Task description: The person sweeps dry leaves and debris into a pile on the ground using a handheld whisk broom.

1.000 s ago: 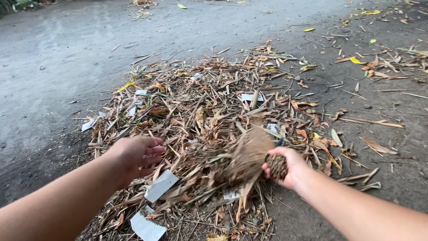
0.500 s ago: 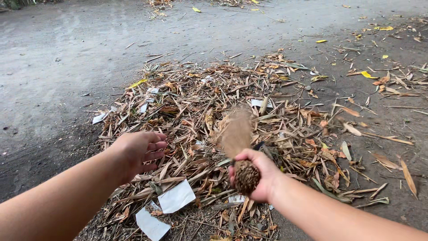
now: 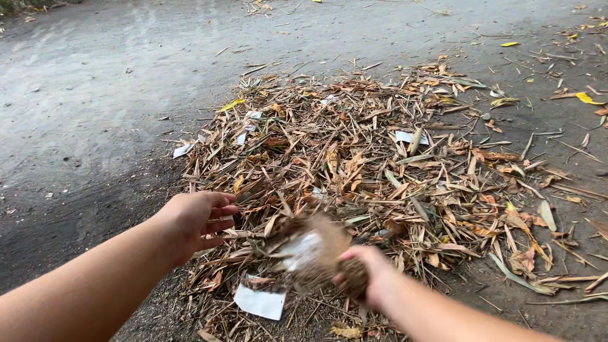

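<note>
My right hand (image 3: 370, 278) grips the woven handle of a short straw hand broom (image 3: 310, 250), whose blurred bristles point left over the near edge of a pile of dry leaves and twigs (image 3: 367, 152). Half-curled and holding nothing, my left hand (image 3: 196, 221) hovers at the pile's left edge, a short way from the broom head. A white paper scrap (image 3: 259, 302) lies on the ground just below the bristles.
Grey, damp-looking pavement (image 3: 95, 95) stretches to the left and back. More white paper scraps (image 3: 405, 136) sit in the pile. Loose leaves (image 3: 586, 98), some yellow, are scattered on the ground to the right.
The broom has swung from the right side of the pile leftward and toward me, bristles now pointing left. My left hand stayed nearly still. The view shifted right.
</note>
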